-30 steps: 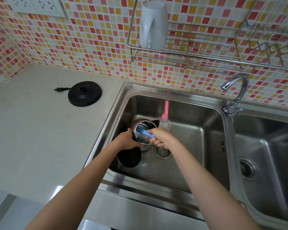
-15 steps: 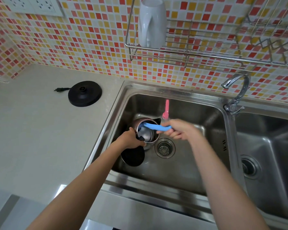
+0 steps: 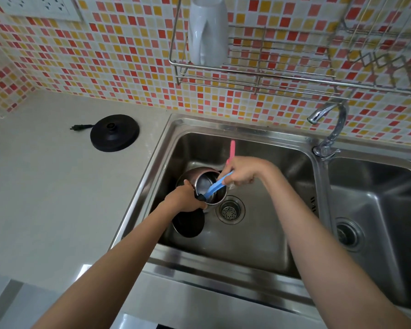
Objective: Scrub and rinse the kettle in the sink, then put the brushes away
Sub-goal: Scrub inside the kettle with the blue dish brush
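A steel kettle [image 3: 190, 178] lies tilted in the left sink basin [image 3: 259, 233], its mouth facing me and its black lid [image 3: 188, 225] hanging open below. My left hand [image 3: 184, 200] grips the kettle at its near rim. My right hand [image 3: 243, 170] is closed on a blue brush [image 3: 215, 186] whose head reaches inside the kettle's mouth. A pink brush [image 3: 232, 150] stands upright behind my right hand, its lower part hidden.
The kettle's black base [image 3: 114, 133] with its plug lies on the grey counter to the left. A drain strainer [image 3: 230, 210] sits beside the kettle. The tap [image 3: 328, 129] stands between the two basins. A white mug [image 3: 208, 32] hangs in the wire rack above.
My right hand first drew the blue brush out toward the right, then pushed it back down into the kettle's mouth. My left hand kept its hold on the kettle.
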